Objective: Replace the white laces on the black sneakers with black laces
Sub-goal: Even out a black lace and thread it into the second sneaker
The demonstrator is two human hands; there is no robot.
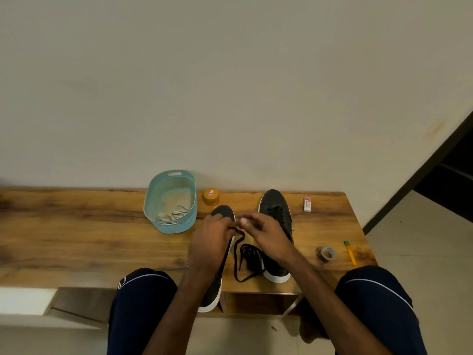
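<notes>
Two black sneakers with white soles stand on the wooden table (76,234). The left sneaker (223,212) lies under my hands, its heel over the table's front edge. The right sneaker (275,206) carries black laces. My left hand (212,239) and my right hand (263,235) meet over the left sneaker's front, each pinching the black lace (247,254) near its eyelets. The rest of that lace lies in a loose coil between the two sneakers. White laces (172,215) rest in the teal basket (153,201).
An orange-lidded jar (211,196) stands behind the left sneaker. On the right of the table lie an eraser (307,204), a roll of tape (326,254) and a yellow pencil (350,253). My knees in dark shorts flank the table's front edge.
</notes>
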